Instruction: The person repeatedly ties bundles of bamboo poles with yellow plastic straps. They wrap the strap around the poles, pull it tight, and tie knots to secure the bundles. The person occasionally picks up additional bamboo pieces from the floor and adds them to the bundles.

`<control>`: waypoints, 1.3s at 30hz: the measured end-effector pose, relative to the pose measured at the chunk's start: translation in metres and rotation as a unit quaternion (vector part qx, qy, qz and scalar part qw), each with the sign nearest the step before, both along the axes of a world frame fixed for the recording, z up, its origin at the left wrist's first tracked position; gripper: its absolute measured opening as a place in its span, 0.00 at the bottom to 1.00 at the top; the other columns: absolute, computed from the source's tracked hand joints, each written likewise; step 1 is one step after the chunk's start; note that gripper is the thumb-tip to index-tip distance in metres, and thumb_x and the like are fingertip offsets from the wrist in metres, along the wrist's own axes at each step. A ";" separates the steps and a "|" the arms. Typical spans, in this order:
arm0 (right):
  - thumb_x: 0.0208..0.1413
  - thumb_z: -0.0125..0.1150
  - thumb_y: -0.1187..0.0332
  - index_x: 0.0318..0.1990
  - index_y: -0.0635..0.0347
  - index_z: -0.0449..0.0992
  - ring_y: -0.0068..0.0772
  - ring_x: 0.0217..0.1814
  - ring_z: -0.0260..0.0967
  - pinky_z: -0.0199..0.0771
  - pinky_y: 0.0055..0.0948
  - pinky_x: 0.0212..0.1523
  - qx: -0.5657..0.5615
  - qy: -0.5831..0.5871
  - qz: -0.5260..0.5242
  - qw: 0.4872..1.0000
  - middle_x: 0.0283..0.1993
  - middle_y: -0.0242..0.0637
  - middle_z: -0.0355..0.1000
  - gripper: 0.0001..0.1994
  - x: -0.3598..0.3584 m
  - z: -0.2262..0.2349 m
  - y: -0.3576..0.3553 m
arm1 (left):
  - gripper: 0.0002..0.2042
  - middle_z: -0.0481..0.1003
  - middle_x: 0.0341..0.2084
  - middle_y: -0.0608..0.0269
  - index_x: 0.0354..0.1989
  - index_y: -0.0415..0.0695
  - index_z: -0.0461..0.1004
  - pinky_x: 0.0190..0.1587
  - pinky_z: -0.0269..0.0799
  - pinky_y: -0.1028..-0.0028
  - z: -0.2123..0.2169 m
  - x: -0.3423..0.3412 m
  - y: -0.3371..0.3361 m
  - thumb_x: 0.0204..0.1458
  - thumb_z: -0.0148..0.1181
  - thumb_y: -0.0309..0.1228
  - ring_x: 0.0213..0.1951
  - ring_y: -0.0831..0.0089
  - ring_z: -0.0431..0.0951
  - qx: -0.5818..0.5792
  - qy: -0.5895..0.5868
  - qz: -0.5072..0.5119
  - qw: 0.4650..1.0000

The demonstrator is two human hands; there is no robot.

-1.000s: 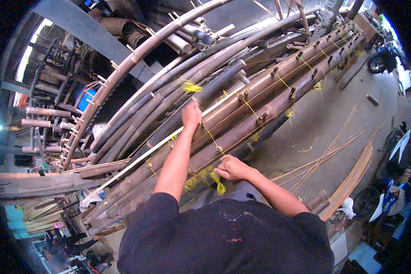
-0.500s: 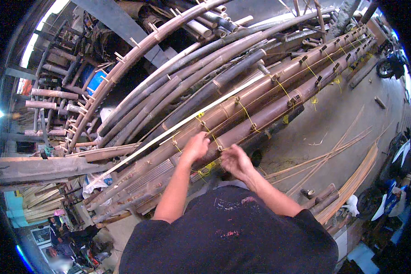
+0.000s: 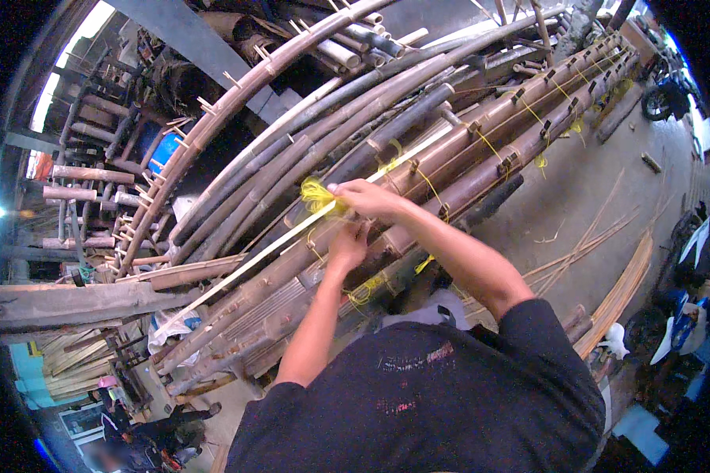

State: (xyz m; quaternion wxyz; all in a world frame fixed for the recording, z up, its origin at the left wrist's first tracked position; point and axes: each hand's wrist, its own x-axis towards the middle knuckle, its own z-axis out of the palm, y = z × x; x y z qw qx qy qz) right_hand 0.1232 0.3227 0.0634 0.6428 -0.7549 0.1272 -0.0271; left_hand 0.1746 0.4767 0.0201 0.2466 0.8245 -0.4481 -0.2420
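In the head view my right hand reaches across to the far bamboo pole, its fingers closed on a looped bundle of yellow twine. The bundle hangs over a long pale bamboo strip that lies along the poles. Just below it my left hand has its fingers curled against the far pole; what they pinch, if anything, is hidden. Next to it runs the near bamboo pole. Yellow cords cross between the two poles, tied at small dark pegs.
Curved bamboo poles are stacked beyond the work. An arched pole with pegs rises at the left. Split strips lie on the floor at the right, with a motorbike wheel farther off. A person is at the lower left.
My right hand has moved from the near pole up and left across the left one, and now holds the yellow bundle. My left hand has shifted slightly; the view has tilted a little.
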 end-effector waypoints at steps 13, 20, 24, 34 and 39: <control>0.58 0.51 0.51 0.16 0.63 0.75 0.57 0.26 0.72 0.74 0.49 0.38 -0.286 0.009 0.088 0.954 0.20 0.53 0.71 0.26 -0.150 -0.094 0.118 | 0.14 0.73 0.17 0.65 0.37 0.34 0.76 0.27 0.68 0.72 0.071 0.012 -0.056 0.64 0.47 0.33 0.22 0.78 0.71 -0.256 0.098 0.148 0.950; 0.49 0.60 0.55 0.31 0.60 0.80 0.52 0.39 0.74 0.71 0.43 0.50 -0.414 0.052 0.147 0.897 0.33 0.49 0.76 0.15 -0.147 -0.081 0.111 | 0.14 0.77 0.32 0.43 0.39 0.45 0.76 0.42 0.71 0.49 -0.040 0.091 -0.066 0.60 0.46 0.40 0.38 0.42 0.77 -0.055 -0.134 0.133 0.981; 0.51 0.62 0.58 0.45 0.63 0.75 0.52 0.47 0.72 0.70 0.43 0.52 -0.273 -0.002 0.030 0.961 0.45 0.50 0.75 0.19 -0.136 -0.064 0.143 | 0.15 0.77 0.33 0.41 0.39 0.37 0.74 0.43 0.70 0.52 0.026 0.088 -0.015 0.59 0.49 0.39 0.39 0.42 0.76 -0.121 -0.134 0.087 0.980; 0.63 0.44 0.56 0.32 0.55 0.73 0.32 0.32 0.67 0.67 0.34 0.39 0.439 -0.080 -0.403 0.799 0.30 0.35 0.69 0.16 -0.033 -0.022 0.222 | 0.10 0.76 0.34 0.36 0.42 0.37 0.70 0.44 0.70 0.47 -0.018 0.027 0.146 0.55 0.52 0.29 0.40 0.38 0.75 -0.076 -0.029 -0.005 0.997; 0.59 0.46 0.56 0.36 0.62 0.71 0.62 0.41 0.69 0.69 0.50 0.43 -0.113 -0.106 0.027 0.988 0.40 0.55 0.71 0.16 0.055 0.036 0.205 | 0.16 0.71 0.52 0.49 0.53 0.40 0.69 0.58 0.60 0.53 -0.078 0.037 0.158 0.59 0.46 0.32 0.56 0.51 0.68 -0.121 -0.179 -0.050 0.975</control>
